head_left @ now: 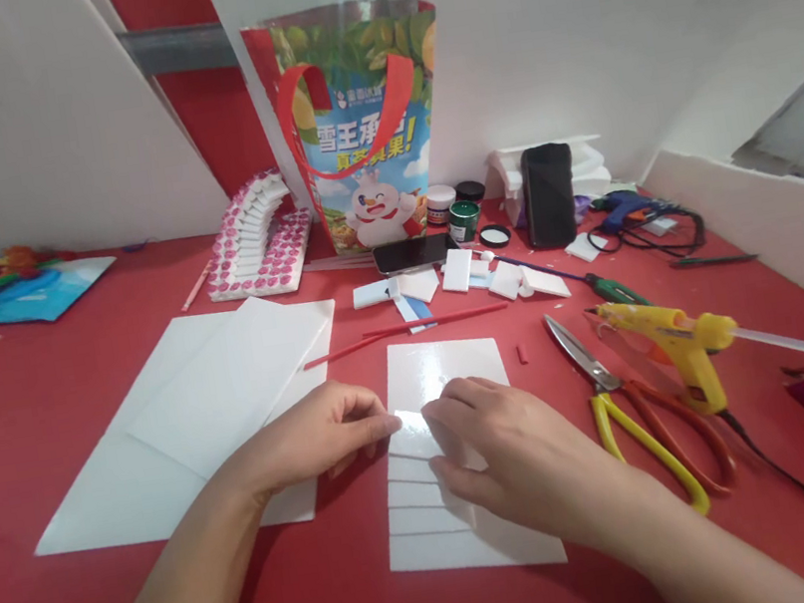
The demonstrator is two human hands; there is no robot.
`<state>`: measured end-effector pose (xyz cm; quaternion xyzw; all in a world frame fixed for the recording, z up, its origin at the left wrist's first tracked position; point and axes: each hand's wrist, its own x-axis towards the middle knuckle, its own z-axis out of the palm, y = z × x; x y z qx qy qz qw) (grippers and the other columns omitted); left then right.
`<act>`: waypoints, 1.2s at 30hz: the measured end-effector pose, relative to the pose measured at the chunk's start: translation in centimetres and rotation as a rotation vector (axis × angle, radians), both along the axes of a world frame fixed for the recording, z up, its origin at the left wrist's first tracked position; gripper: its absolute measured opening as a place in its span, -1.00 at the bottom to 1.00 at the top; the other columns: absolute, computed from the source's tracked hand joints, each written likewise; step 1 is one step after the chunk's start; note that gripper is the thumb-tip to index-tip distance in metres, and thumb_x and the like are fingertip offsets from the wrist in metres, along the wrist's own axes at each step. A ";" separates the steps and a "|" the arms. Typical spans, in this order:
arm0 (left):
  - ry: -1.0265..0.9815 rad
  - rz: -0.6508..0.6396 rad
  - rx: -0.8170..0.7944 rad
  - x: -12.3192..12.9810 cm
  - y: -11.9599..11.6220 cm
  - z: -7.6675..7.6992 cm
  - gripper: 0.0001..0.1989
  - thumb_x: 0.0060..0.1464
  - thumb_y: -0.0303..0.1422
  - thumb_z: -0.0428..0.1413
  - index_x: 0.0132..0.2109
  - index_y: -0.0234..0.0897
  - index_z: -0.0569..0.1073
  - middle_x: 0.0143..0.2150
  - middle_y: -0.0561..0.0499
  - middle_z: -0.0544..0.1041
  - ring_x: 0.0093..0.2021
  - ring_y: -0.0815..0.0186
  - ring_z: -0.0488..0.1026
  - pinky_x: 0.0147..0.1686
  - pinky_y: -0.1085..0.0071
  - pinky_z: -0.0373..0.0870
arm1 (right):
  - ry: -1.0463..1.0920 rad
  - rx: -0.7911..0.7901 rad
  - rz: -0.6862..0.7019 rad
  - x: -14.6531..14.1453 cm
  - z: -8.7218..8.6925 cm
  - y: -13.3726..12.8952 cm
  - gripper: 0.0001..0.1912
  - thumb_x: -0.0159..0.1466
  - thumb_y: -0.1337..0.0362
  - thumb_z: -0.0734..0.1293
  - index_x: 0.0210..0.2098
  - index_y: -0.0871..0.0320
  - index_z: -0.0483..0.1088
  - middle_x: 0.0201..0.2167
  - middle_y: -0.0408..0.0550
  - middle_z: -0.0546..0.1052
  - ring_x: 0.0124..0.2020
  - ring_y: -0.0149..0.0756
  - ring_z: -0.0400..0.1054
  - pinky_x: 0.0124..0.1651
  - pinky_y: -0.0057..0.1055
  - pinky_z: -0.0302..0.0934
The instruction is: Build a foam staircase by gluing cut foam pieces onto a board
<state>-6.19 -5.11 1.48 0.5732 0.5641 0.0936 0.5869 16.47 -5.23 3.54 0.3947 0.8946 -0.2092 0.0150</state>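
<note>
A white rectangular board (pixel 441 361) lies flat in front of me, with several thin white strips (pixel 419 519) overlapping like steps on its lower part. My left hand (pixel 349 425) is closed in a pinch at the left end of the uppermost white strip (pixel 411 425). Over the right part of the board, my right hand (pixel 495 444) curls its fingers down onto the same strip, the thumb lower on the steps. My right hand hides the strip's right end. Larger white sheets (pixel 234 387) lie stacked left of the board, beneath my left forearm.
Scissors (pixel 593 369) and a yellow glue gun (pixel 680 341) with a cord lie at right. Red sticks (pixel 406 329) and white offcuts (pixel 458 271) lie behind the board. Further back stand a printed bag (pixel 361 126), a pink-dotted stair model (pixel 250 249), paint jars (pixel 463 220) and a phone (pixel 550 194).
</note>
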 end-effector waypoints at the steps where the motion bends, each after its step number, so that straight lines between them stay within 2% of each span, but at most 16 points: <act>1: -0.001 0.000 0.000 0.0 0.0 0.0 -0.60 0.11 -0.02 0.19 -0.44 -0.26 0.36 -0.56 0.17 0.30 -0.59 0.46 0.16 -0.59 0.51 0.09 | 0.002 -0.001 0.002 0.0 0.0 0.0 -0.89 0.31 0.29 0.34 -0.22 0.22 0.46 -0.29 -0.03 0.42 -0.26 -0.23 0.28 -0.24 -0.34 0.09; 10: -0.026 0.009 -0.017 -0.1 0.0 -0.1 -0.61 0.11 -0.04 0.20 -0.43 -0.27 0.39 -0.55 0.16 0.36 -0.60 0.48 0.17 -0.61 0.53 0.10 | 0.019 0.007 0.009 0.0 -0.2 0.1 -0.88 0.31 0.29 0.35 -0.20 0.22 0.46 -0.26 -0.02 0.44 -0.24 -0.22 0.30 -0.23 -0.34 0.10; 15: -0.030 0.001 -0.069 -0.1 -0.2 -0.1 -0.59 0.13 0.00 0.17 -0.42 -0.26 0.38 -0.58 0.13 0.44 -0.70 0.52 0.11 -0.67 0.53 0.06 | 0.019 0.016 0.030 0.1 -0.1 0.0 -0.90 0.33 0.29 0.34 -0.24 0.22 0.44 -0.28 -0.02 0.43 -0.26 -0.22 0.30 -0.23 -0.34 0.12; 19: -0.017 -0.029 -0.092 -0.1 -0.2 -0.1 -0.57 0.15 0.03 0.13 -0.42 -0.23 0.32 -0.61 0.09 0.50 -0.75 0.49 0.14 -0.71 0.52 0.03 | 0.017 0.016 0.026 0.1 0.0 0.1 -0.88 0.33 0.30 0.34 -0.21 0.23 0.45 -0.27 -0.01 0.44 -0.24 -0.21 0.31 -0.22 -0.33 0.13; 29: -0.033 -0.039 -0.109 0.0 -0.3 0.0 -0.59 0.12 0.05 0.16 -0.36 -0.23 0.37 -0.60 0.10 0.51 -0.75 0.48 0.17 -0.70 0.52 0.12 | 0.017 0.030 0.038 0.2 -0.1 0.1 -0.86 0.34 0.28 0.33 -0.18 0.24 0.46 -0.24 0.02 0.45 -0.22 -0.18 0.34 -0.21 -0.31 0.17; 32: -0.028 -0.035 -0.119 0.0 -0.3 -0.1 -0.58 0.12 0.05 0.16 -0.36 -0.23 0.37 -0.60 0.11 0.51 -0.75 0.47 0.17 -0.70 0.51 0.18 | 0.021 0.023 0.038 0.3 0.0 0.0 -0.80 0.34 0.24 0.35 -0.13 0.25 0.46 -0.22 0.04 0.47 -0.20 -0.15 0.36 -0.19 -0.30 0.20; 36: -0.059 -0.031 -0.125 0.0 -0.3 -0.2 -0.55 0.14 0.07 0.13 -0.40 -0.22 0.32 -0.60 0.10 0.51 -0.77 0.48 0.16 -0.71 0.52 0.18 | 0.064 0.016 0.002 0.4 -0.1 0.0 -0.64 0.38 0.07 0.33 -0.07 0.27 0.45 -0.18 0.09 0.49 -0.15 -0.10 0.40 -0.14 -0.26 0.23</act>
